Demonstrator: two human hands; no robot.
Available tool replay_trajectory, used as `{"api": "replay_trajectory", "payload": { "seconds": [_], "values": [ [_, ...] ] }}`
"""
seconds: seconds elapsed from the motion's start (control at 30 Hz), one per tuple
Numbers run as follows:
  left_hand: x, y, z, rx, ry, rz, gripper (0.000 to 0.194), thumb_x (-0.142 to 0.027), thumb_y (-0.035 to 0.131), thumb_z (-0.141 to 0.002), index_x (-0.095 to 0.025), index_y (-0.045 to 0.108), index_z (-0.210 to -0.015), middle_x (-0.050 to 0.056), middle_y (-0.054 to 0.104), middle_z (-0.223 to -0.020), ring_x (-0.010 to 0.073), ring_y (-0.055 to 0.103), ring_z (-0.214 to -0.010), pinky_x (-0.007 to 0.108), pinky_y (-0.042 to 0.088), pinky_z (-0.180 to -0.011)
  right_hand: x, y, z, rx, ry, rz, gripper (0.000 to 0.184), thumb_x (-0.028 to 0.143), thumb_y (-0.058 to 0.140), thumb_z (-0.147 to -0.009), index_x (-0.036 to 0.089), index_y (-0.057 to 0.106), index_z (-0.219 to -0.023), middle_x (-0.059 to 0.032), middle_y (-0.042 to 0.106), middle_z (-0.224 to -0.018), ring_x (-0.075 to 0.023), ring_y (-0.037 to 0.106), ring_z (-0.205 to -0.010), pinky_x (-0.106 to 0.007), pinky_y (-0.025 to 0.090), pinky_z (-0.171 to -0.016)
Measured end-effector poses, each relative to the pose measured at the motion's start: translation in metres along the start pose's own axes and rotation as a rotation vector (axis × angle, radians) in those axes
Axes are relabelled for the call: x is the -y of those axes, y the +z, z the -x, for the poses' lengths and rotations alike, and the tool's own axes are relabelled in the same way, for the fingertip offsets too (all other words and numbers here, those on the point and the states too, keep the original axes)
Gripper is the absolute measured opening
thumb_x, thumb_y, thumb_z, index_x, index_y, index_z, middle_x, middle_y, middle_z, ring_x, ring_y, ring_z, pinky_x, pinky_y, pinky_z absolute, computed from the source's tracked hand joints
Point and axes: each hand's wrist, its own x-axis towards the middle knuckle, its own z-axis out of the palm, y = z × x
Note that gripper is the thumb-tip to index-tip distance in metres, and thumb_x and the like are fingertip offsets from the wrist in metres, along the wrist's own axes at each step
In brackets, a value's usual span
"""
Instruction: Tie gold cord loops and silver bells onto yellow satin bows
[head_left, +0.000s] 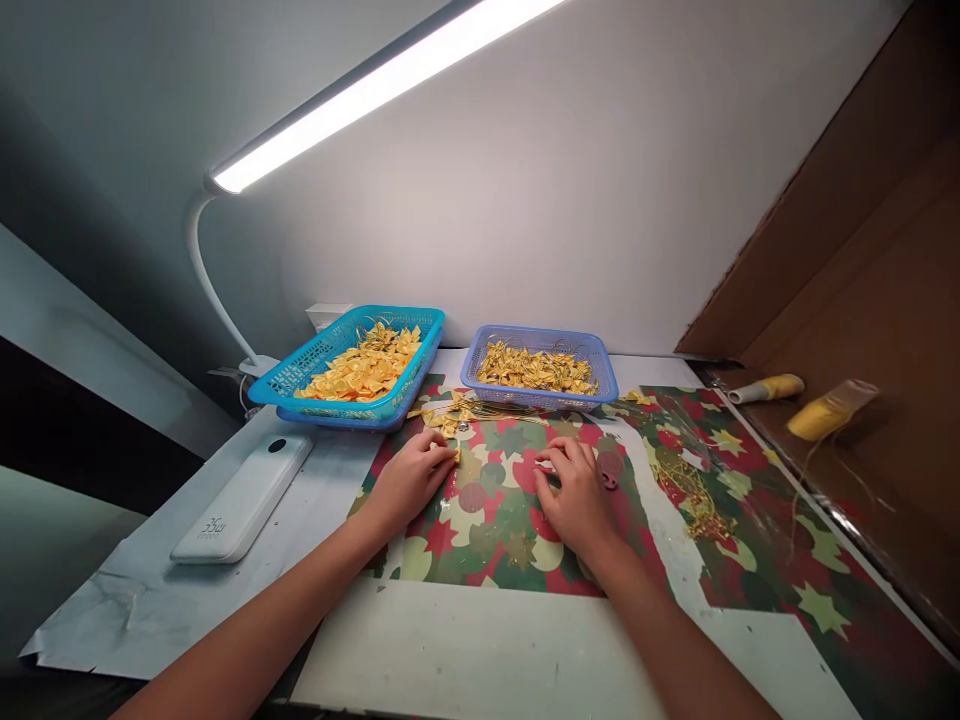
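My left hand rests on the red and green star-patterned sheet, fingers curled, its fingertips beside a small pile of yellow bows with gold threads. My right hand lies on the same sheet, fingers bent over something small and pale that I cannot make out. A small red tool shows at its fingertips. Behind them stand a turquoise basket of yellow fabric pieces and a blue basket of finished yellow bows.
A white power bank lies at the left on grey paper. Gold threads lie heaped at the right. Two yellow thread spools sit on the brown ledge at the far right. A clamp lamp arches overhead.
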Motion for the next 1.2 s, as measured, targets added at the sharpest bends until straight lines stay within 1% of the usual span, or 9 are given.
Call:
{"api": "replay_trajectory", "payload": {
  "seconds": [0.13, 0.3, 0.4, 0.57, 0.67, 0.83, 0.93, 1.03, 1.2],
  "values": [
    [-0.009, 0.000, 0.006, -0.091, -0.214, 0.437, 0.029, -0.042, 0.051, -0.089, -0.019, 0.069, -0.093, 0.006, 0.064, -0.087, 0.0186, 0.062, -0.079, 0.030, 0.050, -0.071, 0.008, 0.000, 0.002, 0.001, -0.055, -0.136, 0.015, 0.017, 0.053, -0.085, 0.019, 0.066, -0.092, -0.0088, 0.062, -0.101, -0.0240, 0.053, -0.100, -0.039, 0.043, -0.090],
    [-0.031, 0.004, 0.004, 0.120, -0.433, 0.930, 0.035, -0.049, 0.059, -0.083, -0.016, 0.067, -0.095, -0.002, 0.057, -0.062, 0.0105, 0.052, -0.052, 0.023, 0.044, -0.052, 0.027, 0.005, 0.007, 0.097, 0.053, -0.560, 0.023, 0.027, 0.058, -0.085, 0.020, 0.065, -0.106, -0.0067, 0.066, -0.101, -0.0195, 0.060, -0.090, -0.033, 0.049, -0.081],
    [-0.043, 0.010, 0.000, 0.192, -0.421, 1.054, 0.039, -0.045, 0.065, -0.080, -0.018, 0.064, -0.108, -0.003, 0.058, -0.065, 0.0095, 0.053, -0.054, 0.022, 0.045, -0.053, 0.032, 0.015, 0.009, 0.159, 0.208, -0.830, 0.029, 0.033, 0.059, -0.084, 0.020, 0.065, -0.110, -0.0057, 0.068, -0.099, -0.0169, 0.063, -0.083, -0.031, 0.052, -0.074],
    [-0.046, 0.018, -0.001, 0.243, -0.311, 1.181, 0.042, -0.039, 0.065, -0.082, -0.020, 0.056, -0.118, -0.002, 0.061, -0.074, 0.0108, 0.060, -0.060, 0.023, 0.048, -0.057, 0.028, 0.025, 0.007, 0.109, 0.441, -1.070, 0.026, 0.040, 0.074, -0.069, 0.017, 0.068, -0.080, -0.0033, 0.069, -0.078, -0.0163, 0.065, -0.071, -0.030, 0.054, -0.069],
    [-0.045, 0.019, 0.004, 0.242, -0.308, 1.210, 0.040, -0.033, 0.070, -0.080, -0.020, 0.055, -0.115, 0.001, 0.064, -0.082, 0.0143, 0.065, -0.067, 0.028, 0.052, -0.064, 0.028, 0.023, 0.005, 0.077, 0.539, -1.139, 0.031, 0.040, 0.080, -0.060, 0.017, 0.066, -0.076, -0.0021, 0.068, -0.076, -0.0158, 0.064, -0.071, -0.030, 0.055, -0.070],
    [-0.044, 0.014, 0.011, 0.193, -0.294, 1.036, 0.028, -0.034, 0.063, -0.084, -0.020, 0.057, -0.108, 0.002, 0.067, -0.082, 0.0165, 0.066, -0.071, 0.030, 0.054, -0.067, 0.029, 0.018, 0.007, 0.114, 0.554, -1.083, 0.027, 0.038, 0.076, -0.065, 0.018, 0.064, -0.079, -0.0024, 0.067, -0.077, -0.0161, 0.064, -0.071, -0.030, 0.055, -0.069],
    [-0.033, 0.009, 0.007, 0.053, -0.200, 0.580, 0.021, -0.032, 0.055, -0.088, -0.020, 0.061, -0.104, 0.006, 0.068, -0.092, 0.0197, 0.065, -0.080, 0.035, 0.054, -0.074, 0.028, 0.014, 0.011, 0.156, 0.447, -0.748, 0.013, 0.031, 0.066, -0.076, 0.019, 0.065, -0.080, -0.0027, 0.067, -0.074, -0.0165, 0.061, -0.065, -0.030, 0.052, -0.062],
    [-0.011, 0.009, -0.004, -0.139, -0.054, 0.106, 0.027, -0.027, 0.051, -0.088, -0.018, 0.061, -0.111, 0.013, 0.061, -0.123, 0.0287, 0.054, -0.117, 0.047, 0.043, -0.101, 0.027, 0.010, 0.013, 0.135, 0.246, -0.389, 0.007, 0.021, 0.060, -0.080, 0.019, 0.066, -0.078, -0.0044, 0.067, -0.078, -0.0199, 0.060, -0.075, -0.034, 0.049, -0.069],
    [0.022, 0.018, -0.018, -0.044, -0.140, -0.128, 0.050, -0.032, 0.043, -0.090, -0.005, 0.047, -0.131, 0.023, 0.041, -0.146, 0.0355, 0.035, -0.137, 0.054, 0.033, -0.110, 0.026, 0.008, 0.014, 0.076, 0.114, -0.322, 0.009, 0.015, 0.056, -0.081, 0.019, 0.064, -0.082, -0.0080, 0.061, -0.099, -0.0219, 0.057, -0.096, -0.036, 0.049, -0.083]
  ]
}}
